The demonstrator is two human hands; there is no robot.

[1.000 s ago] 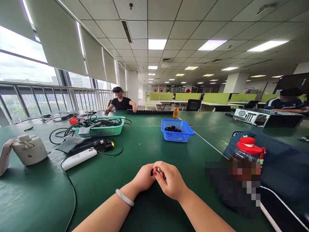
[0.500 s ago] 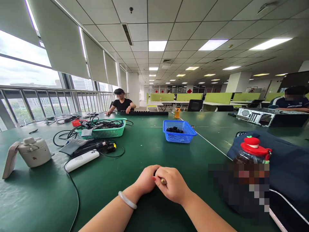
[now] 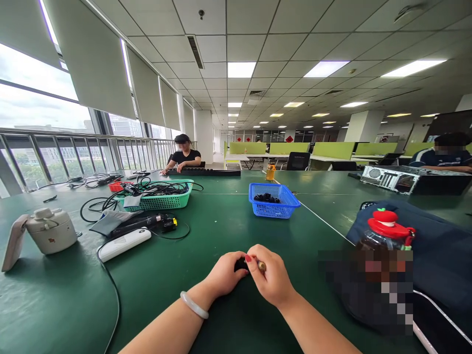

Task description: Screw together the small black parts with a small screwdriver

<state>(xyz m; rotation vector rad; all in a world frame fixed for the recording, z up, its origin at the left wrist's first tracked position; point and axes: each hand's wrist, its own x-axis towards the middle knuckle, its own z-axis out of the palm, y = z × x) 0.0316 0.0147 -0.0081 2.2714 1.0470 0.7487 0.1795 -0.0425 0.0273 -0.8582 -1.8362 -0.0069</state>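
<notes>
Low over the green table point(image 3: 217, 226), my left hand point(image 3: 224, 273) is closed around a small black piece point(image 3: 241, 264), mostly hidden by the fingers. My right hand point(image 3: 272, 278), just beside it, grips a slim tool with a rounded brass-coloured end point(image 3: 261, 266). The tool's other end points toward the black piece, but its tip is hidden, so I cannot tell its kind. Farther ahead stands a blue plastic basket point(image 3: 275, 211) holding small black pieces point(image 3: 267, 198).
At left are a green basket point(image 3: 165, 201) of cables, a white power strip point(image 3: 126, 245) and a beige bottle point(image 3: 52, 233). On the right, a red-lidded bottle point(image 3: 389, 223) stands by a dark bag point(image 3: 435, 236). A person point(image 3: 186, 156) sits across with a long black bar point(image 3: 206, 172).
My right hand has turned and shifted slightly up and right, baring more of the black piece. My left hand stays nearly still. Across the table, the person and black bar have moved left.
</notes>
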